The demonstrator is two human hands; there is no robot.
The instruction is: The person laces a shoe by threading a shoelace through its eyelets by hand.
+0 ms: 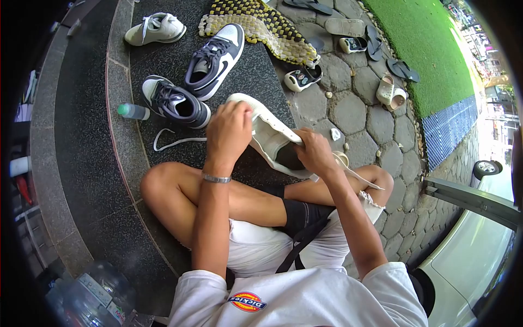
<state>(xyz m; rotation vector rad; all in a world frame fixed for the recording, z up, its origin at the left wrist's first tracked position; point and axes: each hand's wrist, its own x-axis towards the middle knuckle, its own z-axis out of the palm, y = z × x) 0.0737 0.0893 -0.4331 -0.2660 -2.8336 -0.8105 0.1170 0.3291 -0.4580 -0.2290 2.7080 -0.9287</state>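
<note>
My left hand (230,129) curls over the white shoe (277,125) at its far end, grip unclear; my right hand (317,152) grasps its eyelet edge. Likely light, pliable, steadier by the sole.

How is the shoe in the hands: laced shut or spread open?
Spread open: the white shoe shows its inside between parted sides, and a lace end hangs loose near the left hand.

Blk/yel. mat (263,26); grn. turf (422,52)

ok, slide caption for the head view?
Left hand and right hand on a white shoe, in front of crossed legs, near two dark-and-white sneakers and a bottle.
</note>
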